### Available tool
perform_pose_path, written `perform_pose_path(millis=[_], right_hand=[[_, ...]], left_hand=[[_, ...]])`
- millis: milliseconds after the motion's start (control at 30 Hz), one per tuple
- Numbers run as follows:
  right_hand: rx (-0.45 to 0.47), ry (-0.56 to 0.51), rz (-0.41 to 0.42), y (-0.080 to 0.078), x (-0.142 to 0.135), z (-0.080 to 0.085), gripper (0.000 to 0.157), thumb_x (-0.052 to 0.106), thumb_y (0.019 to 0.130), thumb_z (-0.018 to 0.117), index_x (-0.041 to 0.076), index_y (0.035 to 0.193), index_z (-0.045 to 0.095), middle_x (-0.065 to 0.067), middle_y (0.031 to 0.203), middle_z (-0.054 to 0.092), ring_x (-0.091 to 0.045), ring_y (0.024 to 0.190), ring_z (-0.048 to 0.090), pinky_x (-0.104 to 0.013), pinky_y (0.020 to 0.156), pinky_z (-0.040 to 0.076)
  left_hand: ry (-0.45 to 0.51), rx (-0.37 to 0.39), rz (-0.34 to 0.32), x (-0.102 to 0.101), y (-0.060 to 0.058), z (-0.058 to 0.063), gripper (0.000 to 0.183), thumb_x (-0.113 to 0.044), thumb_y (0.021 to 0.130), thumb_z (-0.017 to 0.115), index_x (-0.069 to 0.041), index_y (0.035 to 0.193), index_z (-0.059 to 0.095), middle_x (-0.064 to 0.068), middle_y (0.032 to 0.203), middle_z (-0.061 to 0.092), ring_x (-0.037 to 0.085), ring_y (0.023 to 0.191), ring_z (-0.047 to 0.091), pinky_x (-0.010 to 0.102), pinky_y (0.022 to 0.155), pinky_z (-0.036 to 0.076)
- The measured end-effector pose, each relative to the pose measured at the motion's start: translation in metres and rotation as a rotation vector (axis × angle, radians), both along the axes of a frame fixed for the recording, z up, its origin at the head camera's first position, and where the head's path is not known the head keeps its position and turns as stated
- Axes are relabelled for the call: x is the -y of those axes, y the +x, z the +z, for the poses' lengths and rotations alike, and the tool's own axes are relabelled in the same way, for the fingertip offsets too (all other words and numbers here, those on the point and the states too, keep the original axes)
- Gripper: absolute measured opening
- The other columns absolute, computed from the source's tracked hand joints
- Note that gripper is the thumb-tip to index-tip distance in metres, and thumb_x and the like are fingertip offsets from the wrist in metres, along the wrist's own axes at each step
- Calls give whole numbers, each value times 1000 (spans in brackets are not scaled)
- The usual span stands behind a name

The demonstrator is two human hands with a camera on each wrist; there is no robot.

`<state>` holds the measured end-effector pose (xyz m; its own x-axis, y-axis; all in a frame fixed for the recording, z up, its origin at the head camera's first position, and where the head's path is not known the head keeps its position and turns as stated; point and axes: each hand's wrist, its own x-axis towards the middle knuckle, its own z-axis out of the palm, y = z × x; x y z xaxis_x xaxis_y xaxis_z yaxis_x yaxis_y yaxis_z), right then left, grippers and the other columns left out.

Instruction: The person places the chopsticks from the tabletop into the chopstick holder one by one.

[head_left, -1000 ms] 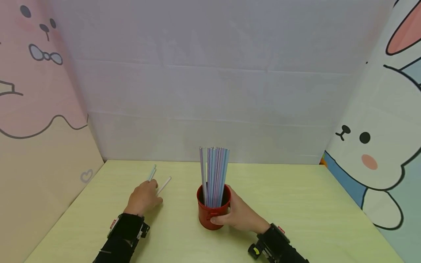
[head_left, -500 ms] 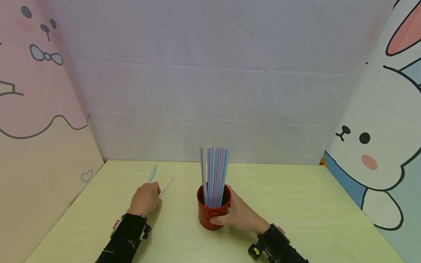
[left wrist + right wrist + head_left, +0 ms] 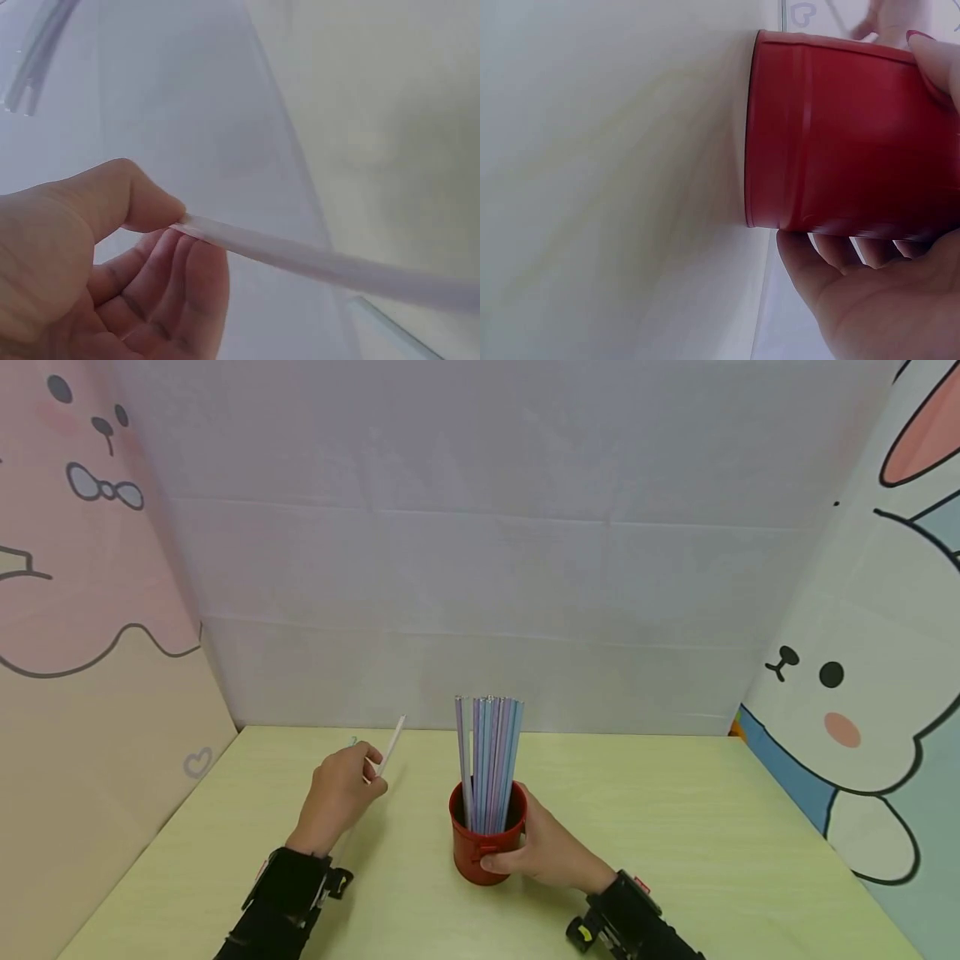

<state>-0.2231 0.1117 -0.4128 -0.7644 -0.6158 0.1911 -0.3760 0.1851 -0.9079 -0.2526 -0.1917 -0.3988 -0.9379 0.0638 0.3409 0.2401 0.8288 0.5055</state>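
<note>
A pale straw (image 3: 392, 746) is pinched between the thumb and fingers of my left hand (image 3: 337, 793), tilted and lifted off the table. In the left wrist view the same straw (image 3: 300, 256) runs from the fingertips to the right edge. Behind the left hand, the tip of a bluish straw (image 3: 353, 741) shows; the hand hides most of it. My right hand (image 3: 551, 843) grips the red metal bucket (image 3: 471, 860) from its right side, thumb across the front. Several purple and blue straws (image 3: 491, 760) stand upright in the bucket.
The light yellow table (image 3: 637, 827) stretches to a pale back wall (image 3: 480, 568). Cartoon-printed panels flank it, a pink and cream one (image 3: 105, 710) at left and a white and blue one (image 3: 885, 693) at right.
My left hand has raised the pale straw off the table, moving up and slightly right with it. The bluish straws are now mostly covered by that hand. The right hand and bucket stay put.
</note>
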Motion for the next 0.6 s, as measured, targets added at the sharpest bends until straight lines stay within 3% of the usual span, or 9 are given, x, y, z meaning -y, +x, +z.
perform_pose_path(millis=[200, 400, 600], right_hand=[[-9, -11, 9, 0, -1, -1, 83, 13, 79, 78, 16, 144, 26, -2, 136, 44, -19, 120, 47, -43, 97, 42], [-2, -24, 11, 0, -1, -1, 83, 12, 79, 78, 18, 143, 26, -1, 136, 45, -19, 120, 47, -42, 97, 42], [-3, -27, 11, 0, 0, 0, 84, 12, 79, 78, 16, 144, 26, -2, 137, 44, -20, 120, 47, -44, 97, 41]], left_hand=[[55, -163, -19, -13, 9, 25, 24, -7, 77, 66, -9, 100, 60, -5, 75, 56, 9, 66, 55, 31, 58, 45], [123, -274, -18, -26, 19, 48, 23, -9, 79, 64, -12, 102, 60, -7, 77, 57, 6, 69, 55, 32, 60, 46], [180, -360, -56, -40, 24, 64, 21, -9, 80, 64, -14, 101, 60, -8, 77, 57, 2, 68, 54, 26, 61, 52]])
